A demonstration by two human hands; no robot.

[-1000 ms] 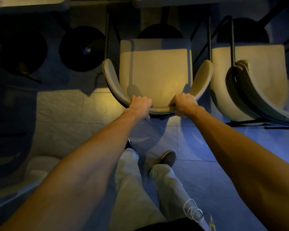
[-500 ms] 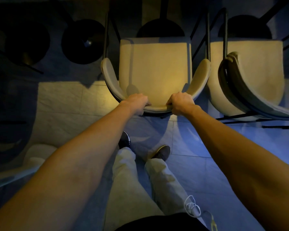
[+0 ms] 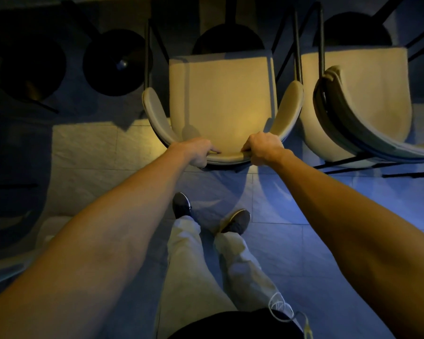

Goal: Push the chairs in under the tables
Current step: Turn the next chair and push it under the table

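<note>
From the head camera, looking steeply down, a cream chair (image 3: 222, 104) stands in the middle of the frame, its curved backrest toward the person and its seat pointing away, front edge at the far side. The seat's long axis runs straight away from the person. The left hand (image 3: 198, 150) is clenched over the backrest's top rim left of centre, and the right hand (image 3: 263, 148) grips the same rim right of centre; bare rim shows between them. Just beyond the seat's front edge sits a dark round pedestal base (image 3: 228, 41), partly hidden by the seat. A second cream chair (image 3: 357, 106) stands just beside on the right, facing the same way, with a narrow gap between the two armrests. To the left lies open tiled floor (image 3: 88, 152), and further off another round base (image 3: 116, 62). The counter top itself is not clearly visible. The person's two shoes (image 3: 181, 204) stand on the tiles near the chair's back.
</note>
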